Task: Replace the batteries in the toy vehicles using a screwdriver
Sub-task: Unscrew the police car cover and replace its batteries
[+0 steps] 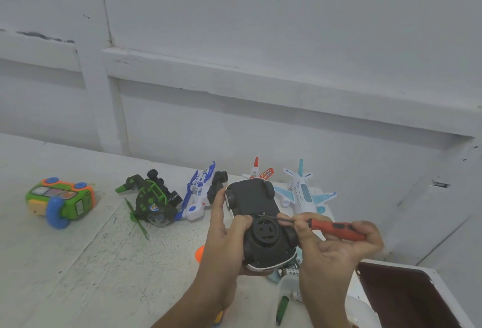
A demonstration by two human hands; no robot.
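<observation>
Above table (91, 262) centre I see car (250, 199) belly-up, gripped round its side by left hand (224, 236), right hand (336, 252) clenching red screwdriver (336, 228) with tip on car's black underside; batteries (290, 271) lie just beneath, plane (302, 192) just behind, green helicopter (151, 197) and bus (62, 197) further left.

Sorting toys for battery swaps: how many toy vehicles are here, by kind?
Planes: 2 (light-blue plane, red-and-white plane)
Helicopter: 1 (green-and-black helicopter)
Wheeled vehicles: 3 (green-and-orange bus, blue-and-white vehicle, held car)
Total: 6
</observation>
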